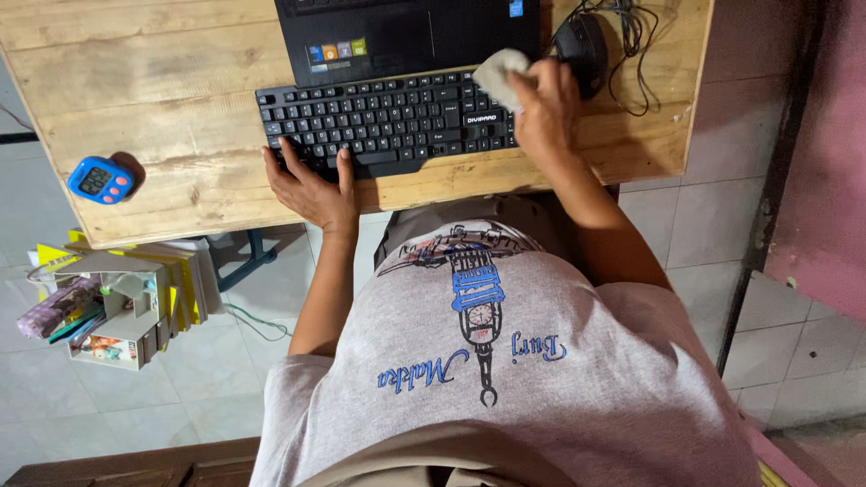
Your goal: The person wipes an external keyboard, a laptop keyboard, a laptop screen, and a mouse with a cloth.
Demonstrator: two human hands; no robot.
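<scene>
Firmly, right grip [544, 106] clutches cloth [501, 74] (over keyboard [388, 122]).

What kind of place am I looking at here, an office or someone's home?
Most likely a plain home desk setup. A rough wooden table holds a black keyboard, a laptop and a mouse. It stands on a tiled floor, with books stacked beside it.

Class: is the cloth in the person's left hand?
No, the right hand holds the cloth; the left hand rests on the keyboard.
</scene>
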